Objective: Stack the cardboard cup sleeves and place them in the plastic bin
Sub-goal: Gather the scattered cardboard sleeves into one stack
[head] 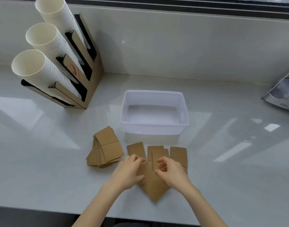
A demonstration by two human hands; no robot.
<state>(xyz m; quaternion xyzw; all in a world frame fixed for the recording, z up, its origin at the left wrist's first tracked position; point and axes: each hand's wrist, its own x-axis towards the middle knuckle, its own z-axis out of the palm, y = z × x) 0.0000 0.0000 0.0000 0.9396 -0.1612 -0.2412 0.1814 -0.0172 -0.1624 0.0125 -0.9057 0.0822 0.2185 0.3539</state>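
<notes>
Nearest, both bare hands rest on a fan of loose cardboard sleeves (156,185) lying flat on the pale glossy surface (42,161). The left hand (129,172) lies palm-down with its fingers curled on one sleeve, pressing rather than pinching; its grip encloses nothing. The right hand (171,172) has its fingers bent loosely over the middle sleeves, thumb apart from them, and whether it has hold of a sleeve I cannot tell. Just left of the hands sits a rough stack of sleeves (106,148), its edges splayed. Beyond the loose sleeves, near them, stands the white plastic bin (154,126), with nothing in it. Farther back on the left, a cardboard holder (94,79) carries three slanting columns of white paper cups (47,76).
</notes>
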